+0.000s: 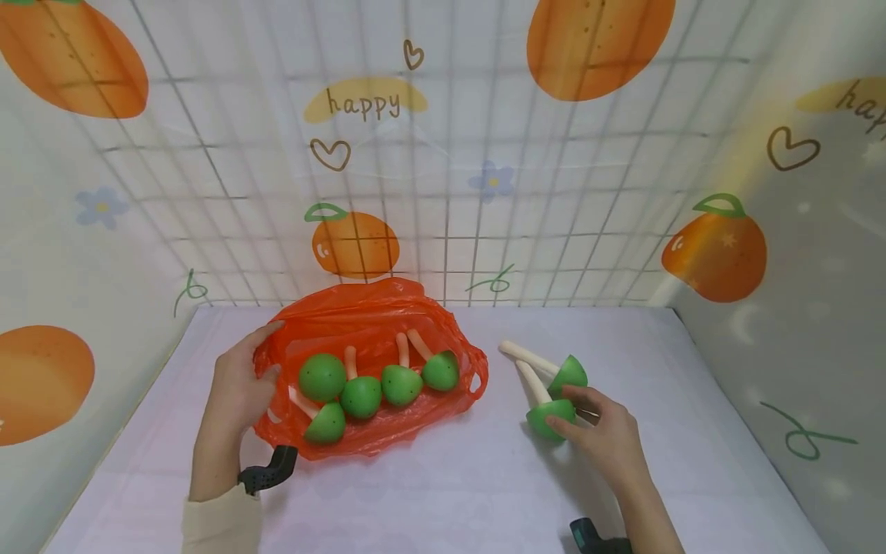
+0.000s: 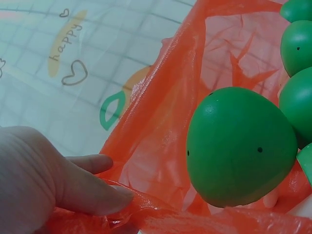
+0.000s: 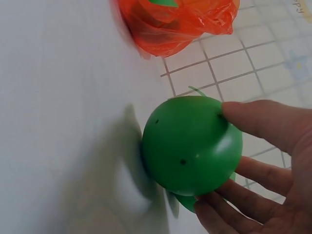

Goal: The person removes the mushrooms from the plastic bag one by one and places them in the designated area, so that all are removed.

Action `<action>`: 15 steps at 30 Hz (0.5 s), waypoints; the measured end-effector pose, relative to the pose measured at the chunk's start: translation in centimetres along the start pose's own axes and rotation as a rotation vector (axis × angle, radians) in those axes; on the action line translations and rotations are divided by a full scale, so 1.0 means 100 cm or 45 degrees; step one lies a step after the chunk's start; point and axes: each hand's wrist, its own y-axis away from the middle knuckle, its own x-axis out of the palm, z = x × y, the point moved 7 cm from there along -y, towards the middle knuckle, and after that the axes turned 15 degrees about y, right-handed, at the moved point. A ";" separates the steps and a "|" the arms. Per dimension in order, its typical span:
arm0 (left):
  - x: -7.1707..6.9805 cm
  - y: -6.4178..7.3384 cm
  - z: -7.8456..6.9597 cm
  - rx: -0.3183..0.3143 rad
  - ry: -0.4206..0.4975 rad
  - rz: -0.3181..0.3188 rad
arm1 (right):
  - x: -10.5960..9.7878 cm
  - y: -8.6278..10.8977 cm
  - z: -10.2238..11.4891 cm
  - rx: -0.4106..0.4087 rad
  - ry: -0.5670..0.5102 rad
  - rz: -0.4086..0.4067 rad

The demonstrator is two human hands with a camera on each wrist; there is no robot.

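Observation:
A red plastic bag (image 1: pixel 388 308) lies spread on the table with several green-capped toy mushrooms (image 1: pixel 361 397) on it, their pale stems mostly pointing away. At its left edge my left hand (image 1: pixel 238 381) holds the thin plastic between thumb and fingers; the left wrist view shows the thumb (image 2: pixel 114 197) on the bunched film. To the right of the bag, my right hand (image 1: pixel 605 431) grips the cap of a toy mushroom (image 1: pixel 538 418), thumb on one side and fingers on the other. Another toy mushroom (image 1: pixel 569 374) lies right behind it, partly hidden by the fingers.
The pale table (image 1: pixel 471 500) is boxed in by a back wall (image 1: pixel 567 192) of white printed cloth over a wire grid, with cloth sides left and right. Black wrist cameras (image 1: pixel 270 469) sit on both wrists, the left one close to the bag's front edge.

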 end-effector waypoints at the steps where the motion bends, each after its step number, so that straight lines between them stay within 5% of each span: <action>1: 0.000 0.000 0.000 0.005 -0.004 -0.002 | 0.000 0.000 0.000 -0.007 0.002 -0.005; 15: 0.000 0.001 -0.003 0.042 -0.016 -0.018 | -0.023 -0.007 0.030 -0.097 0.052 -0.172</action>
